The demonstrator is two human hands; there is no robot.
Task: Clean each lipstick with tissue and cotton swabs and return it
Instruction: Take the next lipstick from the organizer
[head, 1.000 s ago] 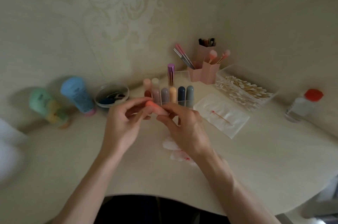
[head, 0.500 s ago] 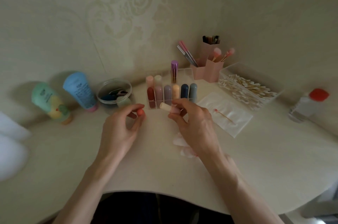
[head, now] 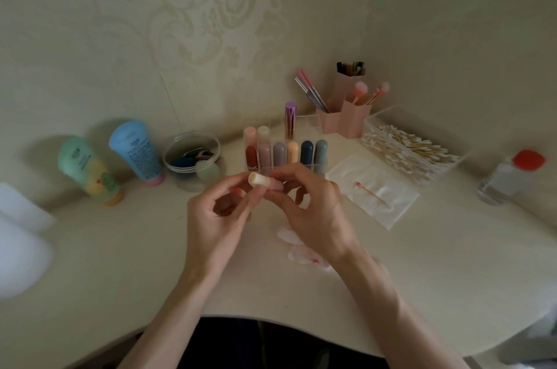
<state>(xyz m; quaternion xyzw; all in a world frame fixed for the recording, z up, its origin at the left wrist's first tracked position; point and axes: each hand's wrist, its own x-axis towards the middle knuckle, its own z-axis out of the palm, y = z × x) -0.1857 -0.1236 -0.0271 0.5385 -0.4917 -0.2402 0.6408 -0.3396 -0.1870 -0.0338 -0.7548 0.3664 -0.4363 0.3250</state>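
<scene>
1. Pale patterned wallpaper backs a cream desk [head: 120, 263] that runs into a corner.
2. The small lipstick [head: 262, 182], with a cream inner tube and a pink base, hangs in the air over the middle of the desk, lying nearly level with its cream end to the left.
3. My right hand [head: 310, 209] pinches the pink base. My left hand [head: 217, 218] is curled, with its thumb and forefinger on the cream end. I cannot tell whether its palm hides a cap.
4. I judge it light, stiff and smooth, so it may slip. The waxy core would be soft and smear easily, so I should grip it by the base.
5. Just behind it, toward the back edge, stands a clear acrylic organiser [head: 312, 123] of coloured lipsticks.
6. A crumpled stained tissue [head: 298, 254] lies under my right wrist. To the right, a flat white tissue [head: 391, 209] carries a red-tipped cotton swab [head: 372, 194].
7. A clear box of cotton swabs [head: 388, 117] sits by the back right corner.
</scene>
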